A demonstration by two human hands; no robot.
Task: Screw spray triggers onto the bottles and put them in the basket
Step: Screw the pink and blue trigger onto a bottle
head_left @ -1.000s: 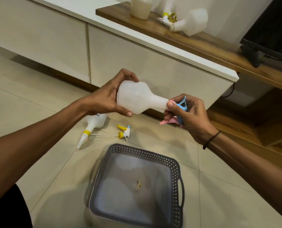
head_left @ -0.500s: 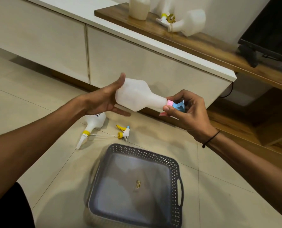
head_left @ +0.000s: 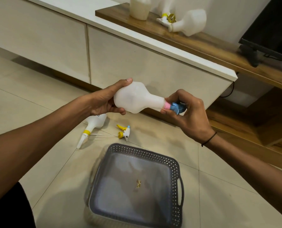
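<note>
A white plastic bottle lies sideways in the air above the floor, neck pointing right. My left hand grips its round body. A blue spray trigger with a pink collar sits on the bottle's neck, and my right hand pinches it with curled fingers. Below the hands a grey perforated basket stands on the tiles, holding only a small scrap.
On the floor lie another white bottle with a yellow-collared trigger and a loose yellow-and-white trigger. More white bottles sit on the wooden shelf above the white cabinet. A dark screen stands at the right.
My left hand let go of the bottle's body for a moment and now grips it again. My right hand has shifted around the blue trigger, and the pink collar now shows.
</note>
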